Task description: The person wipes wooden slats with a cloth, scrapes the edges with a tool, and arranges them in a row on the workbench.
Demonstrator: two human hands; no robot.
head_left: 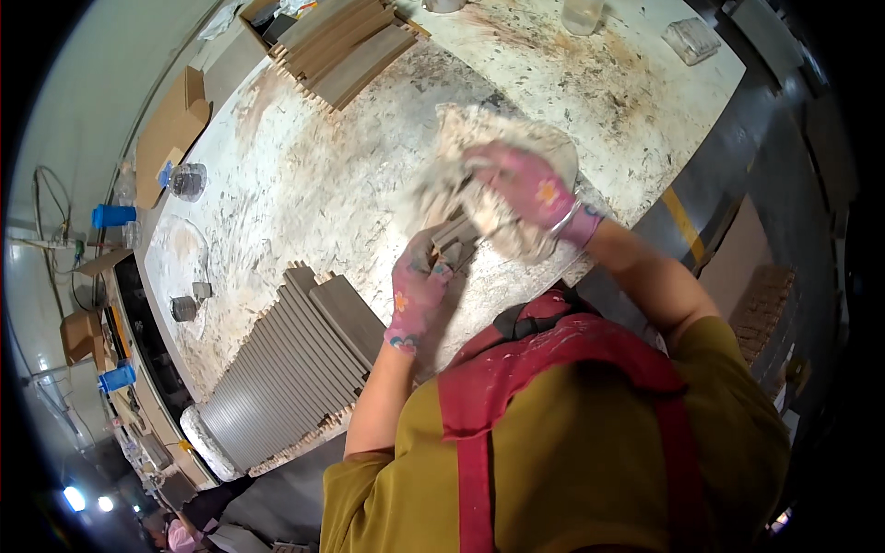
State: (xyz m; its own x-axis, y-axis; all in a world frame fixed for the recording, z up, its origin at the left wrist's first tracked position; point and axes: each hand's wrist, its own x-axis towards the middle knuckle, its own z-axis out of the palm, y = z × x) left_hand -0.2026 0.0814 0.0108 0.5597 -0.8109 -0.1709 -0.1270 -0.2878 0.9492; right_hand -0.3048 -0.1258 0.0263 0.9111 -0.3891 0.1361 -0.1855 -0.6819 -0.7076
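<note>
Both my hands wear pink flowered gloves. My left hand (420,288) is closed round the end of a grey-brown wooden strip (455,236), held tilted above the table. My right hand (530,187) grips a crumpled, stained cream rag (505,131) against the far part of that strip. Rag and fingers are smeared by motion, and the rag hides where the strip ends. Left of my left forearm lies a slanting row of grey strips (286,364), packed side by side, with a wider grey piece (348,318) at its right end.
The white worktable (304,203) is heavily smudged. At its far edge lies a stack of brown strips (346,51). A cardboard box (173,134), a clear jar (189,182) and a small dark container (183,309) stand along the left. A plastic cup (583,16) and a clear packet (690,41) sit far right.
</note>
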